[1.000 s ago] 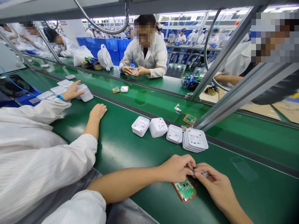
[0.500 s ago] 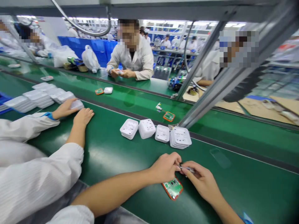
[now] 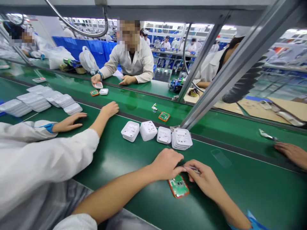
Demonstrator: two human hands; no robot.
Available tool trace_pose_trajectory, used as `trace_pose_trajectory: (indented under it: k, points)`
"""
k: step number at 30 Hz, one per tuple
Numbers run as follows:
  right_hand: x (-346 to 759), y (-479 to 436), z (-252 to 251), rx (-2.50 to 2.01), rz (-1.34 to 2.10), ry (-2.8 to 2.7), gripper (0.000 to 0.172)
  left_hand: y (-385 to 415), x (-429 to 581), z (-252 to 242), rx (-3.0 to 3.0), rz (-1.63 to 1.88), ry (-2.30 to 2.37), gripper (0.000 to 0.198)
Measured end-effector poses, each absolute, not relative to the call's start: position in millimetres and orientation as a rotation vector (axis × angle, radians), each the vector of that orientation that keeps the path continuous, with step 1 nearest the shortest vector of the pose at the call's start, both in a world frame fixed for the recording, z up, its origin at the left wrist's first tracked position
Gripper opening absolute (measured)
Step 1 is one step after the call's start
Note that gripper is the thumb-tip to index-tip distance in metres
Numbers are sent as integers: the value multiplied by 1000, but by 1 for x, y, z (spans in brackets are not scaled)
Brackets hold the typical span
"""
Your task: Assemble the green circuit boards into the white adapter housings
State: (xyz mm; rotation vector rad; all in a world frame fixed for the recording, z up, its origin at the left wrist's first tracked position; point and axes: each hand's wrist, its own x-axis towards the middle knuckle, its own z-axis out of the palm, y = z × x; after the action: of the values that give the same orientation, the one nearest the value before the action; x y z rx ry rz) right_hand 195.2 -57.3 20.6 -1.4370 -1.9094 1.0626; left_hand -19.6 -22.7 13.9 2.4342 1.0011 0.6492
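Observation:
Over a green circuit board (image 3: 179, 187) with an orange rim, my two hands meet close together. My right hand (image 3: 203, 175) is closed around a slim pale part (image 3: 192, 169), only a little of which shows between thumb and fingers. At that part's left end, my left hand (image 3: 168, 164) has its thumb and fingertips drawn together; what they pinch is too small and hidden to name. The board lies flat on the green work surface, its upper edge partly covered by my left hand.
Stacks of square white housings (image 3: 164, 135) stand beyond my hands. Another orange-rimmed board (image 3: 164, 116) lies on the green belt (image 3: 134, 102). To the left are a neighbour's hands (image 3: 110, 109) and white stacks (image 3: 33, 99). A slanted metal post (image 3: 211, 86) rises ahead; another hand (image 3: 292, 155) enters right.
My hands stay over the board, the left flatter. The neighbour's hands have left the white stack, one reaching toward the belt. The worker opposite reaches to a white-and-red piece. Another hand appears right.

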Motion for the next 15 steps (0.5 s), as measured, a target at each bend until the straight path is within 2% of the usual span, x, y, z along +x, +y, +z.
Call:
trace_pose_trajectory:
  k: [3, 6, 9, 11, 15]
  points:
    - [215, -50, 22, -1435, 1037, -2149, 39, -10, -40, 26, 2689, 757, 1248, 35]
    - [232, -44, 9, -1416, 494, -2351, 41, 2, -61, 34, 2608, 847, 1840, 41]
    - [249, -44, -10, -1528, 38, -2349, 56, 9, -74, 39, 2508, 750, 2180, 49]
    - [260, -46, -24, -1506, 68, -2373, 56, 11, -78, 42, 2509, 656, 2200, 48]
    - [270, -43, -48, -1254, 230, -2323, 40, 7, -84, 50, 2524, 710, 2065, 38]
